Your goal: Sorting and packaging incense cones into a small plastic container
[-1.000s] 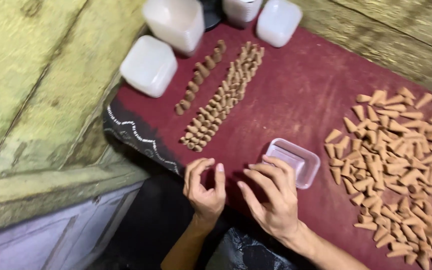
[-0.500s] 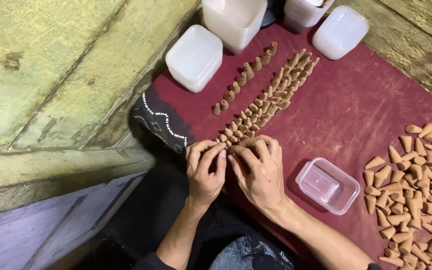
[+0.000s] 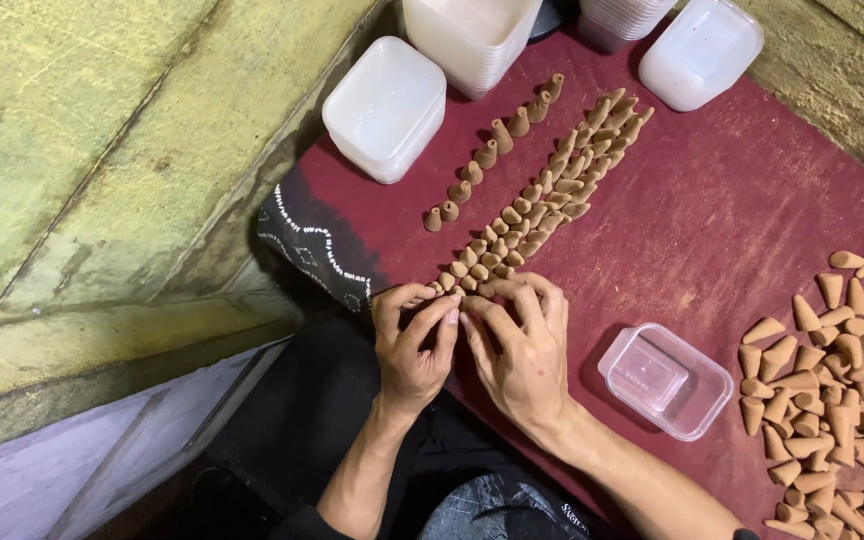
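Small brown cones stand packed in a long band (image 3: 537, 195) on a dark red cloth (image 3: 712, 210). A single line of cones (image 3: 492, 150) runs beside it on the left. My left hand (image 3: 410, 345) and my right hand (image 3: 522, 345) meet at the near end of the band, fingers curled around the last cones there. Fingertips of both hands touch these cones. Whether either hand has a cone pinched is hidden by the fingers. A clear, shallow plastic box (image 3: 666, 380) lies open and empty just right of my right hand.
A loose heap of brown cones (image 3: 842, 380) covers the cloth's right side. White lidded tubs (image 3: 385, 108), a stack of tubs (image 3: 469, 35) and another tub (image 3: 702, 52) stand at the far edge. A rough wall (image 3: 102, 150) is on the left.
Both hands have moved from near the clear box up to the near end of the cone band and closed around it. The camera view has shifted, so everything sits further right.
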